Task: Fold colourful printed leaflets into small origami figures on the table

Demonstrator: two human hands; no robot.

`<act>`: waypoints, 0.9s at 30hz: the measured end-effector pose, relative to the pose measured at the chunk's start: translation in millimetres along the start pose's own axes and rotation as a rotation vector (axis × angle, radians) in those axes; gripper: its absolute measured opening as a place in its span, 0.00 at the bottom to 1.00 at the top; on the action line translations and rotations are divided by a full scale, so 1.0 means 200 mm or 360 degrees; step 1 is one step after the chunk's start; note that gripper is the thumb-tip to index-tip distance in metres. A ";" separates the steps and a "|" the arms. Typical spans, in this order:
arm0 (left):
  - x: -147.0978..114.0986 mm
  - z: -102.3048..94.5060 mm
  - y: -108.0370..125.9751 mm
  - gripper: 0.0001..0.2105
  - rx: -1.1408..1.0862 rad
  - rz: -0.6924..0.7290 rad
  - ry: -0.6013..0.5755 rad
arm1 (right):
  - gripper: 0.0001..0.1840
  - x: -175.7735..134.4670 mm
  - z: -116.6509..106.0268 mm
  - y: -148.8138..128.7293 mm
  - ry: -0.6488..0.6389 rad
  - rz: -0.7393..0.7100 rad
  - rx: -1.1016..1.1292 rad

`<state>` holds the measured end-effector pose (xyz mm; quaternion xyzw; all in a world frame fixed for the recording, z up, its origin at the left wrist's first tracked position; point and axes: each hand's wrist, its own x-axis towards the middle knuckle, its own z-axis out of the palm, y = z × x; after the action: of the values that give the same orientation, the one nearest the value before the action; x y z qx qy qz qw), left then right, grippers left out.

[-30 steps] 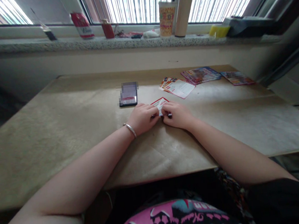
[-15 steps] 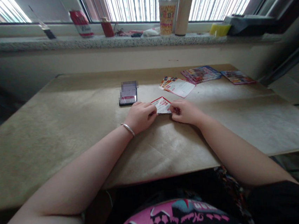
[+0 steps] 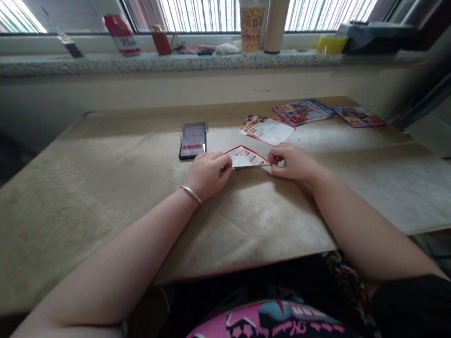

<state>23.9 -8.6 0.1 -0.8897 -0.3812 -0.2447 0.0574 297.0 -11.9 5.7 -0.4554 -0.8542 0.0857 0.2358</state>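
Observation:
A white leaflet with red print and a red border [image 3: 245, 157] is held between my two hands, its near edge straight like a fold. My left hand [image 3: 211, 171], with a silver bangle at the wrist, pinches its left end. At the right end, my right hand [image 3: 291, 161] has thumb and fingertips closed on the corner. A phone with a lit screen [image 3: 193, 146] lies just beyond my left hand. Behind the leaflet, several white and orange leaflets [image 3: 272, 130] lie fanned out.
Colourful leaflets [image 3: 303, 112] are piled at the back right of the table [image 3: 93, 203], with another printed stack [image 3: 359, 116] beside them. On the stone windowsill [image 3: 199, 65] stand a red can [image 3: 121, 35], a red bottle [image 3: 161, 40], a patterned cup [image 3: 252, 25] and a yellow object [image 3: 331, 45].
My right hand has moved right along the leaflet's near edge, so more of the leaflet shows between my hands. My left hand has shifted slightly left.

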 end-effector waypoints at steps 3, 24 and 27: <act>0.00 0.00 0.00 0.06 -0.0028 -0.0018 -0.0013 | 0.02 -0.01 -0.01 0.02 0.0027 0.0025 0.0046; -0.01 0.00 0.02 0.06 -0.0111 -0.0081 -0.0060 | 0.03 -0.03 -0.04 0.09 0.0046 0.0161 0.0088; -0.01 0.01 0.02 0.06 -0.0102 -0.0052 -0.0055 | 0.01 -0.01 -0.03 0.04 0.0218 0.0092 0.0068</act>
<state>26.2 -12.2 -1.9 -0.8888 -0.3886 -0.2422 0.0181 307.3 -9.2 6.3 -0.4794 -0.8206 0.0793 0.3010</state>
